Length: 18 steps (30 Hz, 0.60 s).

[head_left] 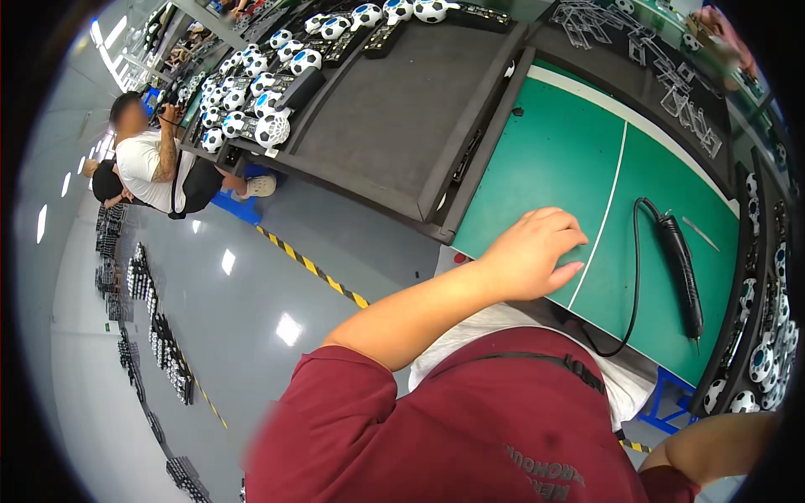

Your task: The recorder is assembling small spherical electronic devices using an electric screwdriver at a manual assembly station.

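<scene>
The hands are well apart. The left hand (541, 256) is empty, its fingers loosely bent, at the near edge of the flat green worktop (520, 176), left of 1 thin white line (604, 218). The right forearm (717, 451) extends toward black-and-white football-patterned pieces (761, 362); the right hand is out of view, its grip impossible to tell. 1 black cylindrical corded tool (681, 268) lies right of the line.

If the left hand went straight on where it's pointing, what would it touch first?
Past the white line on the green tabletop, the left hand would likely meet the black cord, then the black tool; the hand's height is unclear.
</scene>
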{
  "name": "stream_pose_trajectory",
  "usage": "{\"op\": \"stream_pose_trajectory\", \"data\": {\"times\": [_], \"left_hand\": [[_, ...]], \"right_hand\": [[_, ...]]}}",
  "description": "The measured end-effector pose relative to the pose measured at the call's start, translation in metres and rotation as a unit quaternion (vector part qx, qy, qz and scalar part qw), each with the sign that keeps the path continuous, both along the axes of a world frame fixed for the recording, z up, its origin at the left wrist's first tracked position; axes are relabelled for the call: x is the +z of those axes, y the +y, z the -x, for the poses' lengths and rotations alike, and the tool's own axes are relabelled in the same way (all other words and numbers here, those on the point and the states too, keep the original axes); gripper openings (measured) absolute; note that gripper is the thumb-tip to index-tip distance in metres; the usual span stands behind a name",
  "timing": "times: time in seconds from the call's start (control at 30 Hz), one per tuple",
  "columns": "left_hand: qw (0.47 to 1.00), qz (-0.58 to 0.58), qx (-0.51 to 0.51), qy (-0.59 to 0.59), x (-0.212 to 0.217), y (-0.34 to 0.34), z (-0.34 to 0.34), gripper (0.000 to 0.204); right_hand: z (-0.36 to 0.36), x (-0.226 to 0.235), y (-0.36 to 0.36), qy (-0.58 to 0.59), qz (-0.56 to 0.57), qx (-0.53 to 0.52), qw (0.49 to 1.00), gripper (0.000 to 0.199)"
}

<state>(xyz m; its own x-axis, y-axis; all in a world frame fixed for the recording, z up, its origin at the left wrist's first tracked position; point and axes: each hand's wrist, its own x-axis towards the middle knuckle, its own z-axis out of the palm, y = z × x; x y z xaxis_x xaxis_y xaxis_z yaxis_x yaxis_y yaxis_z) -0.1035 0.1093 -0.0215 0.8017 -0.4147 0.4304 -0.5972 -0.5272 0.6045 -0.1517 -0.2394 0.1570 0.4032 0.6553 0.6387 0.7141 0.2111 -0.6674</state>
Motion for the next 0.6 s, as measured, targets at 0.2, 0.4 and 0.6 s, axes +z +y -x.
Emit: {"op": "stream_pose_trajectory", "data": {"times": [0.2,0.4,0.6], "left_hand": [[0.998,-0.028,0.011,-0.048,-0.004,-0.003,0.002,0.027],[0.999,-0.024,0.011,-0.020,0.001,0.003,-0.003,0.027],[1.000,-0.020,-0.005,-0.014,-0.004,-0.007,0.006,0.027]], "right_hand": [[-0.003,-0.022,0.022,0.015,0.008,0.013,1.000,0.011],[-0.001,-0.024,0.074,0.287,-0.070,0.166,0.941,0.013],[0.007,0.024,0.118,0.056,-0.028,-0.002,0.998,0.013]]}}
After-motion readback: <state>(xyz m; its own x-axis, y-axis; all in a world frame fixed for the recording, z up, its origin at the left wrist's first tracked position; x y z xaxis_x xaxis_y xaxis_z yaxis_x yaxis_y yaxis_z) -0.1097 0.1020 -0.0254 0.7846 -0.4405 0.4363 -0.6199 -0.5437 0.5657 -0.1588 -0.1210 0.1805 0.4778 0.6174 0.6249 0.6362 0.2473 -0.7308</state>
